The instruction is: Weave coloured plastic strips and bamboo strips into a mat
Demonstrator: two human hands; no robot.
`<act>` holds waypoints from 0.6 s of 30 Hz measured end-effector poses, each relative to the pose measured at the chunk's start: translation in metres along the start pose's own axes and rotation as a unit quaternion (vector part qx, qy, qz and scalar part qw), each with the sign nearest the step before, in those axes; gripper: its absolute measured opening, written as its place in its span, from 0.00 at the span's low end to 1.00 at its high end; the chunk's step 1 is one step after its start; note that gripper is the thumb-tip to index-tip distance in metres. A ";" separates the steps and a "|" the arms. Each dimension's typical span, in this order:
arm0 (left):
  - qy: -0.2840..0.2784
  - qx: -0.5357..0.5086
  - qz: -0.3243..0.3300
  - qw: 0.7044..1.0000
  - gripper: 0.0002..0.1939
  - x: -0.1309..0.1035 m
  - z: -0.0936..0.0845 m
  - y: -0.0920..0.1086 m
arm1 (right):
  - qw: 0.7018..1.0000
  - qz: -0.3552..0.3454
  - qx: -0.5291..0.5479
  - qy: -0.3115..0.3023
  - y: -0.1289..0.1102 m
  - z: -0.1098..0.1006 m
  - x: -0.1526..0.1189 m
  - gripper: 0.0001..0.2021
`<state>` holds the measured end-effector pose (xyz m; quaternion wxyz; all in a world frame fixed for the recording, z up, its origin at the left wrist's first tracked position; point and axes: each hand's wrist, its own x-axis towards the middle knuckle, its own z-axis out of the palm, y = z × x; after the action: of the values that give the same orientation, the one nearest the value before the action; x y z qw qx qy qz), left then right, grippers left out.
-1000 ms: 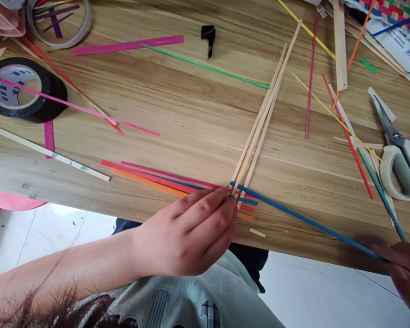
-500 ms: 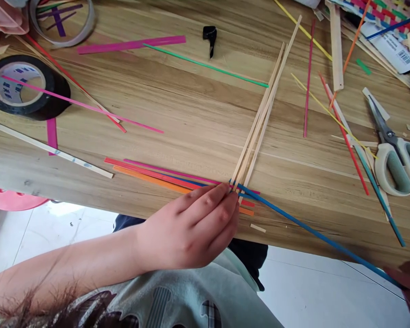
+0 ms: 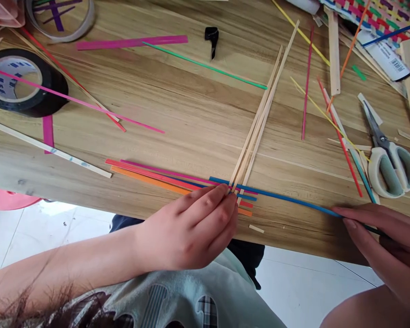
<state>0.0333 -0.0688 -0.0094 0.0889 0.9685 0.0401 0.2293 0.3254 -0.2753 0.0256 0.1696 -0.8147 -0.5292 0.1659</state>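
Observation:
My left hand (image 3: 194, 228) is closed over the near ends of several plain wooden strips (image 3: 258, 123), its fingertips pressed on the place where coloured strips cross them. Those crossing strips, an orange strip (image 3: 150, 180), a red strip (image 3: 157, 173) and a magenta strip (image 3: 177, 174), run left from under the fingers. A short blue end pokes out to the right of them. My right hand (image 3: 379, 237) pinches a long blue strip (image 3: 290, 198) between thumb and finger. Its far end lies across the wooden strips, just above my left fingertips.
Scissors (image 3: 389, 159) lie at the right among loose strips. A black tape roll (image 3: 54, 93) and a pale ring (image 3: 87, 27) are at the left. A green strip (image 3: 205, 65) touches the wooden strips. The woven piece (image 3: 389, 13) sits back right. The table's front edge is close.
My right hand has come further into view, moving left and up. The blue strip's far end has slid left past the wooden strips, and it lies flatter. My left hand stays in place.

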 end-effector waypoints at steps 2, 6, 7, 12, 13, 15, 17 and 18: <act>0.006 -0.001 -0.008 1.000 0.15 0.000 0.000 0.000 | 1.000 -0.006 0.005 -0.001 -0.003 0.001 0.003 0.11; 0.014 -0.007 -0.008 1.000 0.14 0.001 -0.001 0.000 | 1.000 -0.028 0.000 -0.005 -0.008 0.004 0.006 0.10; 0.014 -0.007 -0.005 1.000 0.13 0.001 -0.001 0.000 | 1.000 -0.027 -0.006 -0.006 -0.008 0.004 0.005 0.10; 0.009 -0.004 0.003 1.000 0.13 0.002 -0.001 -0.001 | 1.000 -0.010 -0.003 0.002 0.003 0.004 -0.005 0.09; 0.008 -0.005 0.004 1.000 0.13 0.002 -0.001 -0.001 | 1.000 -0.010 -0.002 0.002 0.005 0.003 -0.006 0.09; 0.009 -0.006 0.005 1.000 0.13 0.002 -0.001 -0.001 | 1.000 -0.012 -0.006 -0.004 0.009 0.002 -0.008 0.09; 0.009 -0.007 0.005 1.000 0.13 0.001 -0.001 -0.001 | 1.000 -0.017 -0.013 -0.011 0.010 0.002 -0.008 0.10; 0.007 -0.008 0.005 1.000 0.13 0.001 -0.001 -0.001 | 1.000 -0.018 -0.015 -0.014 0.010 0.002 -0.008 0.10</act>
<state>0.0336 -0.0672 -0.0083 0.0950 0.9662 0.0345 0.2373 0.3294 -0.2862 0.0203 0.1529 -0.8051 -0.5485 0.1661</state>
